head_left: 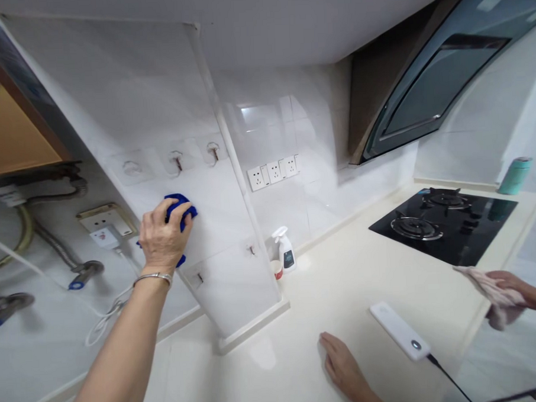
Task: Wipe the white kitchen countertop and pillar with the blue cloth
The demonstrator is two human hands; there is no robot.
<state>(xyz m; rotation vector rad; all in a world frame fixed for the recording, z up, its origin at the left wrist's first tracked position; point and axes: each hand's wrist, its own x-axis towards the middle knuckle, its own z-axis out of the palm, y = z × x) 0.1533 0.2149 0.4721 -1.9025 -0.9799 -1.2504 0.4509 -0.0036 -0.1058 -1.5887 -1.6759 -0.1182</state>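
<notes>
Near first: right hand (341, 361) lies open and flat on the cream countertop (342, 280), gripping nothing, just short of a white power bank (398, 330) with a black cable (444, 374). Left hand (163, 241), metal bangle (152, 278) on the wrist, is clenched on one blue microfiber cloth (179, 208), pressing it against the white tiled boxed-in column (216, 227), just below a row of three adhesive wall hooks (176, 160). Two more hooks (199, 277) sit lower on the column, so five in all.

Left of the hand: one wall socket with a plug in it (104, 223), two braided hoses (61, 242) and two blue-ringed valves (85, 274).

Past the column: one white spray bottle (285, 250) beside one small cup (277, 270), with a three-outlet socket strip (273, 172) on the tiles above.

Far right: a co-worker's hand (506, 282) grips one pink rag (498, 294) near the counter edge. Beyond it are a black two-burner gas hob (442, 226), one teal can (514, 176) and one range hood (435, 69).
</notes>
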